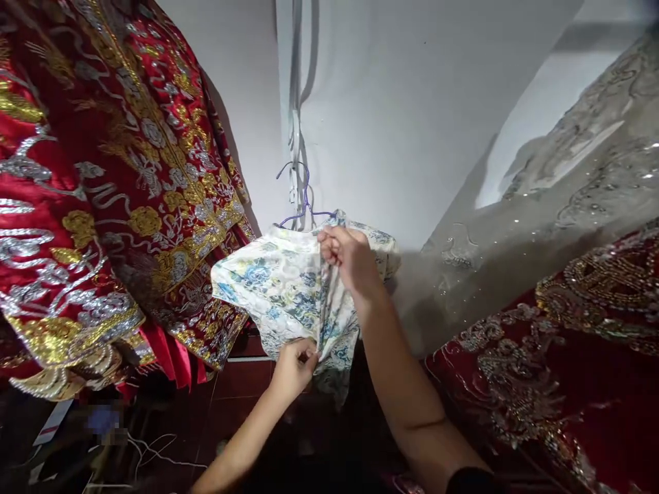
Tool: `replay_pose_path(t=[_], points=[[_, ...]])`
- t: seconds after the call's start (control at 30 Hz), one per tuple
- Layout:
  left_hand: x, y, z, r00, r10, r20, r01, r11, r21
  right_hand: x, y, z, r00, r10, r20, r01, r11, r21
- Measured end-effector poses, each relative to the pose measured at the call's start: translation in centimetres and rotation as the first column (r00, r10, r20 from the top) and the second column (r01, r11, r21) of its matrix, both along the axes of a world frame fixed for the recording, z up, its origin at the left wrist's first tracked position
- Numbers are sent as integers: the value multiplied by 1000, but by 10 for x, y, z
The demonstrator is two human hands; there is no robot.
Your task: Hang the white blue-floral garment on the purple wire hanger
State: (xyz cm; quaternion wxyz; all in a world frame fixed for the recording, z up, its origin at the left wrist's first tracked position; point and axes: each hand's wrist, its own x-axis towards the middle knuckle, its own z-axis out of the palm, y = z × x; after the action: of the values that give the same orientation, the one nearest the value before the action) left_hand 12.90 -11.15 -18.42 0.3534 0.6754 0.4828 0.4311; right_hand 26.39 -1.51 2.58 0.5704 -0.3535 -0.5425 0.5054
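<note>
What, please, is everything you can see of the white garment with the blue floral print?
The white garment with the blue floral print has grey and yellowish touches and looks like thin, soft fabric. It shows a pale neckline band and what looks like a short sleeve. It hangs from a thin purple hanger before a pale wall. The right hand pinches its front near the neckline, the left hand lower down, with folds running between them.

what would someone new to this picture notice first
Probably the shiny red jacket with gold and silver embroidery, filling much of the left side. Next, at the centre, the white fabric top with blue floral print on a thin purple hanger, the right hand pinching it near the neckline and the left hand lower down.
</note>
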Motion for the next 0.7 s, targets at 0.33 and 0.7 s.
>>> replay_pose_path(t=[0.33, 0.7], points=[[-32, 55, 154, 981, 71, 179, -127, 938, 322, -6, -21, -16, 993, 55, 104, -67, 991, 114], [-70, 88, 210, 886, 277, 372, -462, 597, 656, -21, -2, -61, 954, -104, 282, 52, 982, 184]])
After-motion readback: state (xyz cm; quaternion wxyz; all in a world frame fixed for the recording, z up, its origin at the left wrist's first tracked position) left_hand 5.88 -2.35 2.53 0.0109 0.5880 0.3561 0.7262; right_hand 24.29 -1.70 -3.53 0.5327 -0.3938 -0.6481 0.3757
